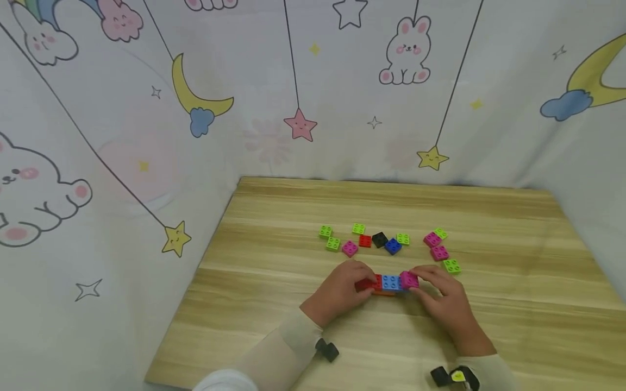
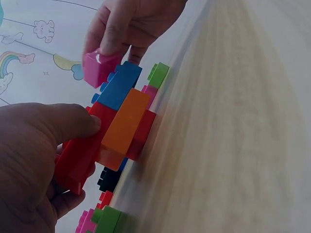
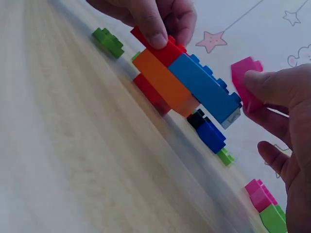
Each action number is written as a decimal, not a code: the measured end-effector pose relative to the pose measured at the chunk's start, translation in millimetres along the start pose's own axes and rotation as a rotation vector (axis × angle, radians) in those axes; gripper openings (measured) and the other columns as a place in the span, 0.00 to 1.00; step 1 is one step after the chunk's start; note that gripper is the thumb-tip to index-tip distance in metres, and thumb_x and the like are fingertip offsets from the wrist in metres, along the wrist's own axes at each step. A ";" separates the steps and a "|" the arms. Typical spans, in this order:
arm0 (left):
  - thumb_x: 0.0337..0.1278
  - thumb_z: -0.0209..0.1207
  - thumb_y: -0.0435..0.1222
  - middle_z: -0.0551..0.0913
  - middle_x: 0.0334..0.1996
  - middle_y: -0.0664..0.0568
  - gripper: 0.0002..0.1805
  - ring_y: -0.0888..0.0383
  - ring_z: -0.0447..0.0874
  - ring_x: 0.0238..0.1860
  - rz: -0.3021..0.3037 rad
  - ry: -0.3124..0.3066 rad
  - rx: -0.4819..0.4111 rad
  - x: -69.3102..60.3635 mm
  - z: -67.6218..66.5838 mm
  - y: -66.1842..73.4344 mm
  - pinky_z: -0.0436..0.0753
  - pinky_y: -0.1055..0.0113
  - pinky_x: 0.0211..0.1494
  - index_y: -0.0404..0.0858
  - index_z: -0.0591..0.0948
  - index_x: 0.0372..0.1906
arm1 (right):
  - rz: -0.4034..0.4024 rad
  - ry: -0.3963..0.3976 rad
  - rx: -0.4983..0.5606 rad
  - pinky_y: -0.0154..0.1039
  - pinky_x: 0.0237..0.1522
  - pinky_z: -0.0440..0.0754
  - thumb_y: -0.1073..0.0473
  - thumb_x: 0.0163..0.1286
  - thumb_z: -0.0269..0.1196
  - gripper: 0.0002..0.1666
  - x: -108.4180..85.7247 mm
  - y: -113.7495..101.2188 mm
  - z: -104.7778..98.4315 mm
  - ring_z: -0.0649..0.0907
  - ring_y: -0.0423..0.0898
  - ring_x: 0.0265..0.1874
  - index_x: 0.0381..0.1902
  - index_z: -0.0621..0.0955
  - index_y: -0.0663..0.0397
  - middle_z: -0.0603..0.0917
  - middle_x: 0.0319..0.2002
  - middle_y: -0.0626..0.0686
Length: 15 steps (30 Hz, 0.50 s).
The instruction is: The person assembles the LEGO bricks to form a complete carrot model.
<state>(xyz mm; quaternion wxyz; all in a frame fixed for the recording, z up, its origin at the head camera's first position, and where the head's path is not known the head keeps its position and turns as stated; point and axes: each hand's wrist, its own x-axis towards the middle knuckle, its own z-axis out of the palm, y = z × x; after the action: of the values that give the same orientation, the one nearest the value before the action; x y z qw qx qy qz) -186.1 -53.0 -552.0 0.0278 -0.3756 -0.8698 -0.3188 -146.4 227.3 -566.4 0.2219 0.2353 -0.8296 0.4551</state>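
Note:
A built piece has a red brick [image 2: 81,155] and a light blue brick [image 3: 201,87] end to end on top, an orange brick [image 2: 124,126] beneath them and another red brick [image 3: 151,93] at the bottom. The left hand [image 1: 342,290] grips the upper red brick between thumb and fingers. Between its thumb and fingers the right hand [image 1: 447,301] pinches a pink brick [image 1: 409,279]. In the right wrist view this pink brick is tilted, just off the far end of the light blue brick, with a small gap between them.
Behind the hands, loose bricks lie across the wooden table [image 1: 274,217]: green [image 1: 325,232], pink [image 1: 349,248], red [image 1: 365,240], black [image 1: 379,239] and dark blue [image 1: 393,246]. More pink and green ones [image 1: 452,265] are at the right. A patterned cloth [image 1: 342,152] hangs behind the table.

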 end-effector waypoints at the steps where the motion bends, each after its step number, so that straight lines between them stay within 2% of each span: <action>1: 0.63 0.71 0.39 0.85 0.49 0.63 0.09 0.66 0.78 0.53 -0.002 0.003 0.000 0.3 -0.4 0.0 0.77 0.75 0.60 0.49 0.87 0.47 | -0.012 -0.012 -0.010 0.24 0.60 0.74 0.75 0.54 0.77 0.28 -0.4 -0.6 0.4 0.83 0.39 0.54 0.53 0.88 0.53 0.87 0.50 0.49; 4: 0.63 0.71 0.39 0.85 0.49 0.63 0.09 0.66 0.79 0.53 -0.002 0.010 -0.008 0.8 -1.2 0.5 0.77 0.75 0.60 0.49 0.87 0.47 | -0.056 -0.028 -0.031 0.25 0.61 0.73 0.75 0.53 0.77 0.28 -0.1 -0.5 1.9 0.84 0.42 0.54 0.53 0.89 0.54 0.86 0.51 0.48; 8: 0.63 0.71 0.38 0.85 0.49 0.63 0.09 0.66 0.79 0.53 0.011 0.014 -0.013 1.1 -0.9 1.0 0.77 0.75 0.60 0.48 0.87 0.46 | -0.075 -0.020 -0.048 0.25 0.61 0.73 0.75 0.52 0.78 0.28 0.0 -0.6 3.6 0.84 0.44 0.53 0.52 0.89 0.55 0.86 0.51 0.48; 13: 0.63 0.71 0.39 0.85 0.49 0.63 0.08 0.66 0.79 0.53 0.020 0.011 0.013 1.5 1.2 0.1 0.75 0.76 0.61 0.48 0.87 0.46 | 0.022 0.000 -0.050 0.23 0.62 0.71 0.71 0.58 0.76 0.20 -1.7 -3.7 8.3 0.84 0.44 0.53 0.49 0.90 0.52 0.87 0.50 0.50; 15: 0.63 0.71 0.39 0.85 0.49 0.63 0.08 0.66 0.78 0.53 0.017 0.005 0.016 1.6 1.9 0.0 0.75 0.77 0.61 0.49 0.87 0.46 | 0.120 0.019 -0.029 0.22 0.60 0.71 0.67 0.64 0.74 0.13 -1.5 -7.6 11.5 0.84 0.41 0.53 0.46 0.90 0.50 0.88 0.50 0.50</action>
<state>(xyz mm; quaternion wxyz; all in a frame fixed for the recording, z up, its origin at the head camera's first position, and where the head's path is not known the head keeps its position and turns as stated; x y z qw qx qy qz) -186.8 -50.9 -553.1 0.0359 -0.3819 -0.8690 -0.3124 -142.5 214.1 -567.9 0.2054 0.1777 -0.8466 0.4577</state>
